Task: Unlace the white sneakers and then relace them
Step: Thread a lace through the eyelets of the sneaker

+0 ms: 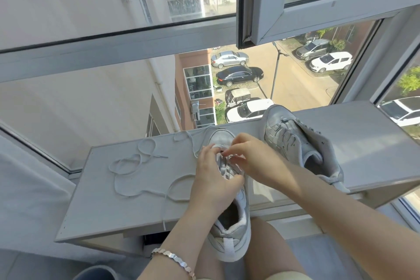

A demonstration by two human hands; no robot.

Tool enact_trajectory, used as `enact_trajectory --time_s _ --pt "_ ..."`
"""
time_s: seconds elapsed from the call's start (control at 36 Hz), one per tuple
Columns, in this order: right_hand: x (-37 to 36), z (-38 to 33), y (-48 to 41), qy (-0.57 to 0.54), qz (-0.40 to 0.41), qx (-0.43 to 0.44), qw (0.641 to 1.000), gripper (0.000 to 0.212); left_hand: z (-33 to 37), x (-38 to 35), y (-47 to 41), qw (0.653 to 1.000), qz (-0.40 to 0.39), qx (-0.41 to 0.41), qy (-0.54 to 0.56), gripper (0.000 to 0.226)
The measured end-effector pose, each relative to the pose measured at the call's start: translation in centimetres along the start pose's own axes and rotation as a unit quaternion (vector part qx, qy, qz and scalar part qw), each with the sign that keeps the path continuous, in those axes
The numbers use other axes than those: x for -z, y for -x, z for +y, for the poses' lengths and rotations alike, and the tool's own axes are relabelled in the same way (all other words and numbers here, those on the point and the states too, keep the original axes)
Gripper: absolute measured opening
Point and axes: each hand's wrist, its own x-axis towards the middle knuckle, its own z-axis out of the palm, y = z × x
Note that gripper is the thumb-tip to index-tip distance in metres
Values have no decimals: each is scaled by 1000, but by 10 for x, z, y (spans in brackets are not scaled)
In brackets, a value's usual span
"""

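A white sneaker (pixel 231 229) stands on the grey ledge (pixel 127 207) with its toe pointing at the window and its heel over the near edge. My left hand (pixel 213 179) grips its upper around the eyelets. My right hand (pixel 247 154) pinches the white lace near the toe end of the eyelets. The rest of that white lace (pixel 141 175) trails in loose loops over the ledge to the left. A second white sneaker (pixel 302 145) lies tilted to the right of my right hand, with no lace visible in it.
The ledge runs along a window; a sash (pixel 318 7) hangs open inward above the right sneaker. Far below outside are parked cars. My bare knees sit under the near edge, and a silver bracelet (pixel 175 259) is on my left wrist.
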Motion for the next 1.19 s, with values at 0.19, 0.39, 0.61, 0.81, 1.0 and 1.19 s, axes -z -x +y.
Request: enact_trajectory --time_s 0.19,0.39,0.61,0.81,1.0,1.19 --pt "13 14 -18 75 -60 118 988 13 -2 -1 -1 1000 -6 11 -7 59" --pt "0 19 -16 86 66 224 969 23 -3 -4 -4 999 6 44 -16 61" --pt "20 -4 13 -228 165 92 955 16 -3 -6 -7 996 15 71 -47 62" --pt "90 -23 30 -366 9 -57 929 29 3 -4 -3 992 4 116 -42 57" --pt "72 0 1 -37 -208 -163 964 31 3 -3 -3 991 -4 123 -44 58" --pt "15 4 -49 -93 -124 -306 939 34 5 0 -2 991 -12 127 -43 58"
